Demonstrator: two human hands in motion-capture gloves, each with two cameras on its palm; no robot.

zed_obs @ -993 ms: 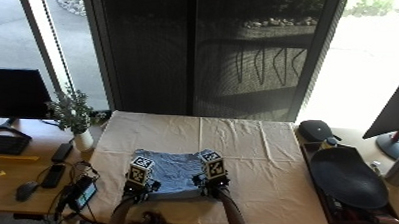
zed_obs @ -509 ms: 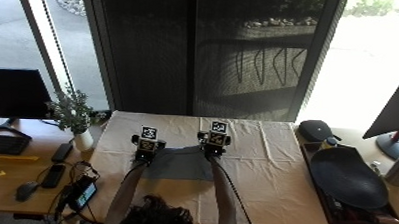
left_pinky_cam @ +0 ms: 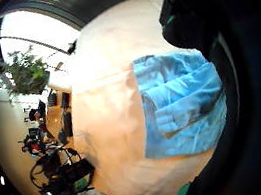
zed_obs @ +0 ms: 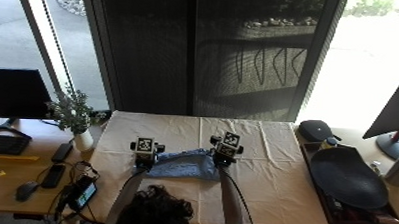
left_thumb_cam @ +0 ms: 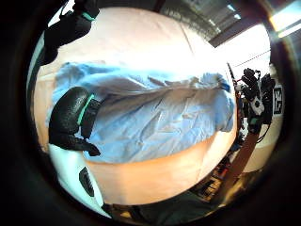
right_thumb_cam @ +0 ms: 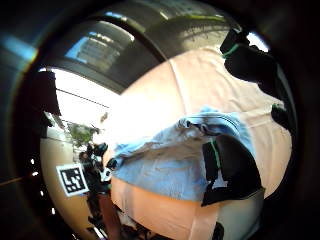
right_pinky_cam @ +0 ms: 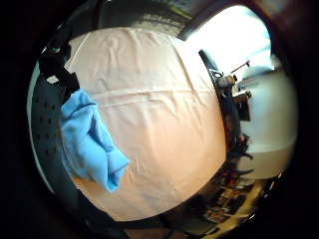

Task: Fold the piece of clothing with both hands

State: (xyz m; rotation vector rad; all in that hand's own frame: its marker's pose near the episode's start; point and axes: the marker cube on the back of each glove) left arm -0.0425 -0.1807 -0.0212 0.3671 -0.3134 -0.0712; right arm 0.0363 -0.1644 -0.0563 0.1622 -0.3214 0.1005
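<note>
Blue garment (zed_obs: 183, 166) between both hands (left hand (zed_obs: 144, 157), right hand (zed_obs: 223, 154)).

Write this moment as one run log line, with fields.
stage: mid-fold | garment: blue clothing lying on white tablecloth | left hand: at its left edge | right hand: at its right edge | grip: unclear

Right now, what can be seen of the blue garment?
The garment is light blue, denim-like cloth, creased, lying folded into a wide band on the white tablecloth near the person's edge of the table. One long edge looks rolled over. The left hand is at its left end and the right hand at its right end; whether the fingers pinch it is unclear.
</note>
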